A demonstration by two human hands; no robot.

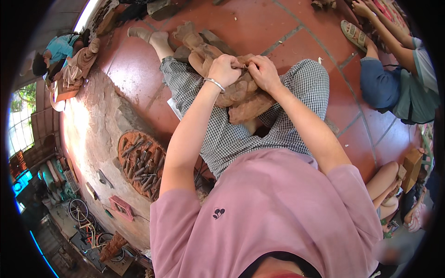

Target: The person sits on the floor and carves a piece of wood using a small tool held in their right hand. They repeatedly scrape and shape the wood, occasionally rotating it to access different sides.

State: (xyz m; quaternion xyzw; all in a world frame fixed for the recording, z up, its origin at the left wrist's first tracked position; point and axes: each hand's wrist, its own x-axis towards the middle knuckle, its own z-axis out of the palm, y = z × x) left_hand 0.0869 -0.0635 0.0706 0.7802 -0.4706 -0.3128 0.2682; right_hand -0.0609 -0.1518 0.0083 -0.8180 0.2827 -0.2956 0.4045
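Note:
A carved brown wooden figure (242, 91) lies across my crossed legs, with rounded and knobbly relief and a narrower end pointing up and left. My left hand (225, 72), with a silver bracelet at the wrist, rests on the carving, its fingers bent and closed. Close beside it, my right hand (264, 74) has its fingers curled and the thumb pressed in. The fingertips of both hands almost meet over the wood. Whatever they pinch between them is too small to make out.
To my left, a round tray (124, 143) of several chisels stands on a pale worn slab (95, 139), near a pink plastic block (121, 207). Red floor tiles (296, 51) spread ahead. People sit at right (394, 83) and far left (62, 51). A bicycle (88, 222) stands lower left.

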